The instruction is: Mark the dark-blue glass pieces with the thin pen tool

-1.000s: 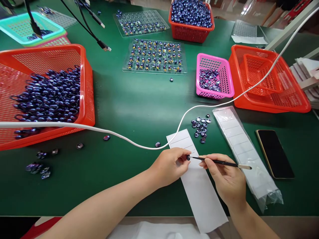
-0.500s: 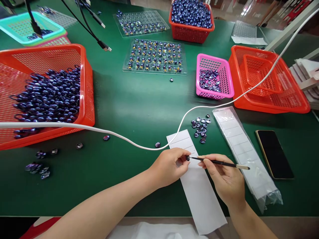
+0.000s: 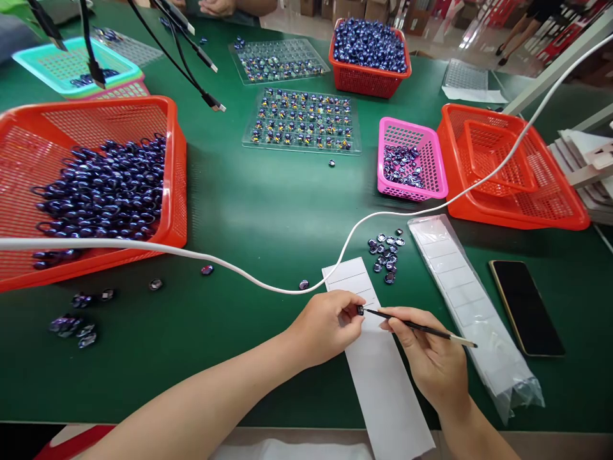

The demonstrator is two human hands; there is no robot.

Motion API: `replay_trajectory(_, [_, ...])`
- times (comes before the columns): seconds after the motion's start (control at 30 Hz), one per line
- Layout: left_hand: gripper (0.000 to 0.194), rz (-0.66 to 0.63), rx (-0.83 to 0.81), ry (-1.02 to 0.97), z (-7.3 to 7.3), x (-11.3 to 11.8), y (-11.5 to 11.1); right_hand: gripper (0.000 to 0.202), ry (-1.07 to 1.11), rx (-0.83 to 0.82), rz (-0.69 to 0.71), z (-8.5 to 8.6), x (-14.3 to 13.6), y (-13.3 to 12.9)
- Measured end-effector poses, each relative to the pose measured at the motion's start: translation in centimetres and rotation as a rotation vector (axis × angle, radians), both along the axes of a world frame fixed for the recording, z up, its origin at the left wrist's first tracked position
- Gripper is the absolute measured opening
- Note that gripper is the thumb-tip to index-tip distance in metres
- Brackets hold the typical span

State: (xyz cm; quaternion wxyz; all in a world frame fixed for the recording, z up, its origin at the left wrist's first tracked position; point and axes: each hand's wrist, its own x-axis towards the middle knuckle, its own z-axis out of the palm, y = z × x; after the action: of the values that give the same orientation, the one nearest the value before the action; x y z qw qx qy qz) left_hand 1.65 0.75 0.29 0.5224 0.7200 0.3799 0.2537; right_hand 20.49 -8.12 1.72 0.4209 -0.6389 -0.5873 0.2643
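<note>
- Left hand: thumb and forefinger pinch a small dark bead above the paper strip.
- Right hand: fingers closed round a thin stick, its point at the bead over the strip; whether they touch, I cannot tell.
- A steady pinch and small, light strokes should work best.
- White cable crosses the strip's far end; wrists are safer nearer.
- Loose beads sit just right of that end; the strip's left side seems roomier.

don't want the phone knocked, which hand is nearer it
Right. The right hand, gripping a thin tool, is left of the phone with the plastic-wrapped strip between them; the left hand is farther left, pinching a dark piece.
</note>
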Motion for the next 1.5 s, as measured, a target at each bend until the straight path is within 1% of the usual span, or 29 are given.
replay_trajectory(0.2, [0.025,0.029,-0.076,-0.016,-0.1,0.0,0.1,0.019,0.086,0.005,-0.017,0.0,0.1,-0.2])
replay_trajectory(0.37, [0.028,0.033,-0.077,-0.014,-0.2,0.0,0.0,0.016,0.160,-0.039,-0.071,0.1,0.2,-0.3])
replay_trajectory(0.53, [0.028,0.037,-0.050,-0.038,-0.4,0.1,-0.1,0.013,0.087,-0.093,-0.018,0.3,0.0,0.1])
replay_trajectory(0.73, [0.027,0.037,-0.026,-0.019,-0.3,0.1,-0.1,0.011,0.040,-0.103,-0.041,0.5,-0.3,0.3])
replay_trajectory(0.93, [0.028,0.025,-0.024,-0.021,-0.4,0.2,-0.1,0.012,0.072,-0.100,-0.047,0.3,-0.1,0.1])
replay_trajectory(1.17, [0.029,0.036,-0.103,-0.013,-0.5,0.3,-0.1,0.013,-0.074,-0.041,-0.071,0.1,-0.2,0.2])
replay_trajectory(1.27, [0.029,0.051,-0.132,-0.015,-0.5,0.6,-0.2,0.015,-0.070,-0.031,-0.088,0.1,-0.1,0.0])
replay_trajectory(1.33, [0.030,0.044,-0.118,-0.011,0.0,0.6,-0.2,0.017,-0.021,-0.044,-0.142,-0.1,0.2,-0.1])
replay_trajectory(1.4, [0.032,0.032,-0.048,0.007,1.0,-0.1,-0.1,0.022,0.029,-0.066,-0.194,-0.2,0.4,-0.2])
replay_trajectory(1.47, [0.033,0.040,0.077,0.074,2.4,-1.7,0.0,0.025,0.062,-0.084,-0.209,-0.4,0.6,-0.1])
replay_trajectory(1.5, [0.033,0.055,0.147,0.133,3.1,-2.9,0.1,0.026,0.069,-0.093,-0.208,-0.4,0.6,-0.1])
